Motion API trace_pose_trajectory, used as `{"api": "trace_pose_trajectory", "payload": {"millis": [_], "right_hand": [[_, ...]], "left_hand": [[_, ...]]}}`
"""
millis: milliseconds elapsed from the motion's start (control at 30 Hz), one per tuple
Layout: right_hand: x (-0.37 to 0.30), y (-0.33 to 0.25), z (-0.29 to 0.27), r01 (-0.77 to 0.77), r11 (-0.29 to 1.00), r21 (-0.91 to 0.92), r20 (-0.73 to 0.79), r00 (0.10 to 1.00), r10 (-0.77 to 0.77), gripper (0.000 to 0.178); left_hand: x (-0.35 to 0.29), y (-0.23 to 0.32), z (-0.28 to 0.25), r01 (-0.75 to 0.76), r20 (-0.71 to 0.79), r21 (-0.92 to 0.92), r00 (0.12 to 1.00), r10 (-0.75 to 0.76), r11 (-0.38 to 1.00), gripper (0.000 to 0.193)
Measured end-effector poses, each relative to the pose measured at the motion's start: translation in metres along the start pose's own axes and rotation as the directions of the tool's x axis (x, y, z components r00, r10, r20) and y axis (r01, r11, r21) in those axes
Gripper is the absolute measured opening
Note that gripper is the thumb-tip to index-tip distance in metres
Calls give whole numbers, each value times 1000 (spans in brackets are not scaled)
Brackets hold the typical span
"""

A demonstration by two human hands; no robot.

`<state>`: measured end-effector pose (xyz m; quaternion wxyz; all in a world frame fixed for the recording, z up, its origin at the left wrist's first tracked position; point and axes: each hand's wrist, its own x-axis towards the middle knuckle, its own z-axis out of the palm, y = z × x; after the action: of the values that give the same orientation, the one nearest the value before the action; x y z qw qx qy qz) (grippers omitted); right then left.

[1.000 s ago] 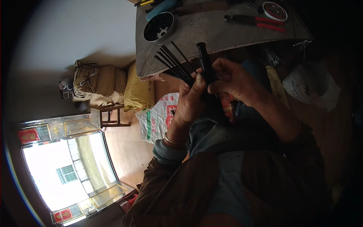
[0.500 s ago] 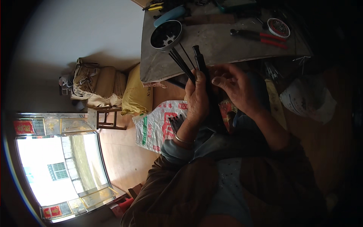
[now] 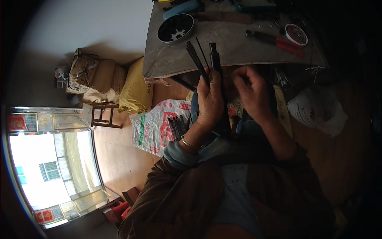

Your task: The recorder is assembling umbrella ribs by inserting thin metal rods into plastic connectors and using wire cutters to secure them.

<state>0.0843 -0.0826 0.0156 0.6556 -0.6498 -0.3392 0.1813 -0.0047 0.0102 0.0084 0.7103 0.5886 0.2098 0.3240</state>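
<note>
My left hand (image 3: 211,101) is closed around a bundle of thin black rods (image 3: 195,57), which fan out upward past the thumb. One rod stands a little apart from the rest. Against the same hand a thicker black tube (image 3: 215,59) with a stepped, narrower tip rises from my lap, its lower part dark and hard to make out. To the right of the tube, my right hand (image 3: 254,91) is held up with its fingers bent together in a pinch; whatever they hold is too small or dark to see.
On the grey worktable (image 3: 234,49) ahead are a round bowl (image 3: 175,28) of black parts, red-handled pliers (image 3: 274,41) and a small dish (image 3: 296,35) of metal bits. A printed white sack (image 3: 149,127) with more dark rods lies at my left; a plastic bag (image 3: 317,113) sits at right.
My right hand's fingers have drawn in from a looser, more spread pose. The left hand still grips the rods. The whole view has shifted slightly.
</note>
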Motion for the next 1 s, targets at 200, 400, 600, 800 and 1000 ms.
{"api": "trace_pose_trajectory", "payload": {"millis": [200, 400, 600, 800, 1000], "right_hand": [[-1, 0, 7, 260, 956, -134, -92, 957, -273, 6], [6, 37, 4, -182, 933, 312, 65, 983, 170, 11], [14, 31, -22, 73, 995, 71, -25, 997, -72, 9], [102, 36, -125, 137, 300, -944, 39, 949, -311, 21], [105, 42, -122, 356, 122, -926, 295, 889, -351, 23]], "left_hand": [[0, 6, 6, -1, -7, 38, 1000, 2, 999, 26], [0, 1, 9, 38, -3, -124, 999, -39, 992, 21], [-1, 3, 0, 5, 171, -107, 985, 13, 994, 46], [0, -1, -2, -34, 246, -8, 969, 35, 999, 41], [1, 7, -11, 138, 262, -41, 957, -123, 990, 34]]}}
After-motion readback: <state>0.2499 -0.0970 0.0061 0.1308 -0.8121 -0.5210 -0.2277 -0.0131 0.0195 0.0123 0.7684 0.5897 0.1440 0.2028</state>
